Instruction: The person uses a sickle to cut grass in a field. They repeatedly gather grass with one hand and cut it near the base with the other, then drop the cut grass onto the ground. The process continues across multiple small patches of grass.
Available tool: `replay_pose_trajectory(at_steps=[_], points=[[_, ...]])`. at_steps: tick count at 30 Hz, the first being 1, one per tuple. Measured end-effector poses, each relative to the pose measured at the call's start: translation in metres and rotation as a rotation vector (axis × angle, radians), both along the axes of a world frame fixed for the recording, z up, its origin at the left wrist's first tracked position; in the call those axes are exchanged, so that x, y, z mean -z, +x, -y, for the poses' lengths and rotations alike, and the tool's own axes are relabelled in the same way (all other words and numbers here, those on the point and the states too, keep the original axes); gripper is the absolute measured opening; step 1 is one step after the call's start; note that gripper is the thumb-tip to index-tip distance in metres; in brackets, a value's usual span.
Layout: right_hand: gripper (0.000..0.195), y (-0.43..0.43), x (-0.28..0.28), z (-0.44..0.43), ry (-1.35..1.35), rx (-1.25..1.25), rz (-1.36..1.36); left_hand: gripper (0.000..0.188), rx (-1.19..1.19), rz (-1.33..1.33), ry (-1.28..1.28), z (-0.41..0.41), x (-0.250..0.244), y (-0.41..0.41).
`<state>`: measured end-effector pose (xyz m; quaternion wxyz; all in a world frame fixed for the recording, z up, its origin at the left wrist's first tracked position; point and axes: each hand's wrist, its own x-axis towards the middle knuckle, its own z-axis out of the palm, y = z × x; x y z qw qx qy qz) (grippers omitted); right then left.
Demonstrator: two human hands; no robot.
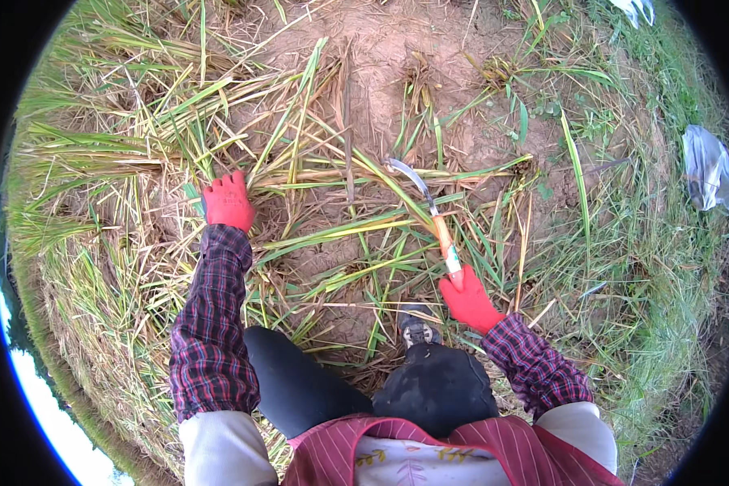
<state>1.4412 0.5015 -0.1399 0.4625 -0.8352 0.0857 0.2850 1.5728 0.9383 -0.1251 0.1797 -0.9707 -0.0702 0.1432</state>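
My left hand [229,201], in a red glove, reaches down among the long green and yellow grass stalks [203,149] at the left. Its fingertips are lost among the stalks, so whether it grips any cannot be told. In my right hand [471,301], also red-gloved, is the handle of a sickle [442,234]. The sickle's curved metal blade points forward and to the left, over cut stalks lying crosswise on the soil. More loose stalks [340,234] lie between the two hands.
Stubble tufts [422,88] stand in bare reddish soil [383,67] ahead. Standing grass [67,152] lines the far left. A clear plastic bag [709,170] lies on the right, with another pale plastic piece [635,9] at the top right. My shoe [418,328] is near the sickle handle.
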Motion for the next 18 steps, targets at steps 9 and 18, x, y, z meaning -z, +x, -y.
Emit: replay_pose_trajectory(at_steps=[9,18], points=[[0.023,0.153,-0.008,-0.049,-0.138,-0.308,0.503,0.041,-0.09,-0.036,-0.033,-0.007,0.018,-0.01],[0.036,0.245,0.076,-0.133,-0.403,-0.481,0.627,0.042,-0.072,-0.031,-0.091,0.009,0.004,-0.003]])
